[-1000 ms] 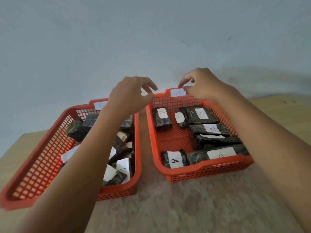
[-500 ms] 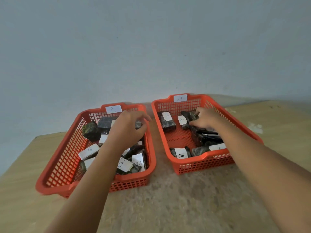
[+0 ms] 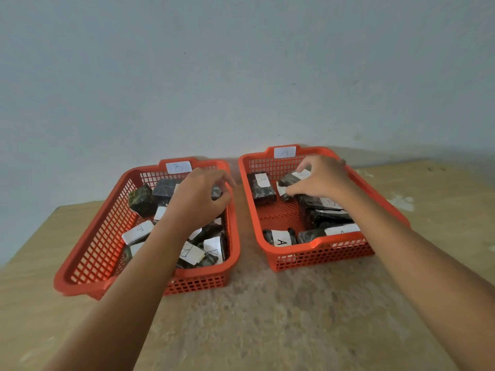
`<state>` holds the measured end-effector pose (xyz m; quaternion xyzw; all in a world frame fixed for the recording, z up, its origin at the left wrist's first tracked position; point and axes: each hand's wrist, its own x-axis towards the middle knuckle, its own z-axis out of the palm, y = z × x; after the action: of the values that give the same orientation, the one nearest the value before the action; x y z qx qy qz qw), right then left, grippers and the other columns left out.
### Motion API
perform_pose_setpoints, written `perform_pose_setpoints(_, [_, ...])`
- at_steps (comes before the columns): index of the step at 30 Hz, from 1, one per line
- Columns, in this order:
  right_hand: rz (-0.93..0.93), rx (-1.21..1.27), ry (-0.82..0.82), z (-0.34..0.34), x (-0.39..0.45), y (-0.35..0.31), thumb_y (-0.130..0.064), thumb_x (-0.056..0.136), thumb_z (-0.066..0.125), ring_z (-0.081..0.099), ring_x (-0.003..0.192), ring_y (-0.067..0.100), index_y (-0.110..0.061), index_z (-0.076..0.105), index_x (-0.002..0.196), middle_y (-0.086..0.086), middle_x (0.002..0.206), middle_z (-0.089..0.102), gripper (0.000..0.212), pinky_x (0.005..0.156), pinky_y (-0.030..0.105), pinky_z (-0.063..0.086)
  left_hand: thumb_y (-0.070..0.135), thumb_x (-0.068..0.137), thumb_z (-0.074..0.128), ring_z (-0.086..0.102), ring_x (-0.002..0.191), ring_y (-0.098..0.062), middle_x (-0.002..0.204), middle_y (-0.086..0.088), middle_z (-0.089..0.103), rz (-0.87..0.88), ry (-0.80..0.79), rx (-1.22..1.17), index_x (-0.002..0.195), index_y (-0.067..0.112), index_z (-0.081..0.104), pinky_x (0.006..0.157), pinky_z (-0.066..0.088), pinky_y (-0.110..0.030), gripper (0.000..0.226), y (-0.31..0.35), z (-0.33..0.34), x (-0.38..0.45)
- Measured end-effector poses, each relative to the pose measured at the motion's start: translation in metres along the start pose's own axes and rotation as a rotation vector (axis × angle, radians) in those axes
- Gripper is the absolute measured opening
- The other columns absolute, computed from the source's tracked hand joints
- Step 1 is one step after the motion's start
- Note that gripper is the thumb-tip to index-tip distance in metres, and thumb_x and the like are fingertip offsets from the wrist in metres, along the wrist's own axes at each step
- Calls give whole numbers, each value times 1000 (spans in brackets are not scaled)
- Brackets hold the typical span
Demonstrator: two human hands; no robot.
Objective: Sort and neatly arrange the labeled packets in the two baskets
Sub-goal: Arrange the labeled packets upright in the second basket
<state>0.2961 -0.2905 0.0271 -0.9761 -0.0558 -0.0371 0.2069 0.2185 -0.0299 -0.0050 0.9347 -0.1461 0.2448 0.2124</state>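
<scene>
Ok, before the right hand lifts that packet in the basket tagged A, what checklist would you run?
1. Right hand grip on the dark wrapped packet: fingers touch it, closure cannot tell.
2. Packet's white label letter: covered, cannot tell.
3. Orange plastic basket tagged A has bare floor: ok.
4. Left hand clear of it, over the orange basket tagged B: ok.
5. B packets tidy: not ok, jumbled.

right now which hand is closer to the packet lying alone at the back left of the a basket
The right. The right hand grips a packet just beside that lone packet in the A basket. The left hand hovers over the B basket.
</scene>
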Motion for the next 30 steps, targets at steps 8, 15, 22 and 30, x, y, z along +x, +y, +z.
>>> perform_pose_setpoints(8, [-65, 65, -98, 39, -39, -22, -74, 62, 79, 51, 125, 27, -18, 69, 108, 0, 120, 65, 73, 107, 44, 32, 19, 89, 68, 51, 87, -1, 82, 20, 65, 0, -15, -12, 97, 31, 69, 79, 39, -25, 15, 3, 5, -5])
perform_pose_setpoints(15, [-105, -106, -248, 37, -44, -23, -58, 66, 87, 38, 131, 34, -20, 69, 93, 9, 135, 42, 51, 104, 48, 44, 26, 88, 61, 51, 86, -10, 82, 18, 63, 151, -107, 126, 96, 30, 66, 83, 51, -34, 10, 11, 9, 4])
perform_pose_setpoints(22, [-271, -109, -343, 13, -37, -10, -31, 92, 73, 62, 116, 24, -18, 77, 111, 4, 128, 66, 24, 98, 33, 49, 25, 87, 69, 50, 88, -12, 83, 19, 64, 185, -204, 216, 98, 32, 68, 79, 54, -41, 13, 10, 6, 20])
perform_pose_setpoints(30, [-236, 5, -179, -4, -44, 35, -18, 98, 64, 65, 115, 20, -23, 74, 118, 2, 133, 67, 24, 98, 32, 50, 38, 94, 61, 55, 109, -11, 112, 14, 70, 239, -411, 360, 119, 38, 71, 89, 55, -38, 26, 76, 33, 50])
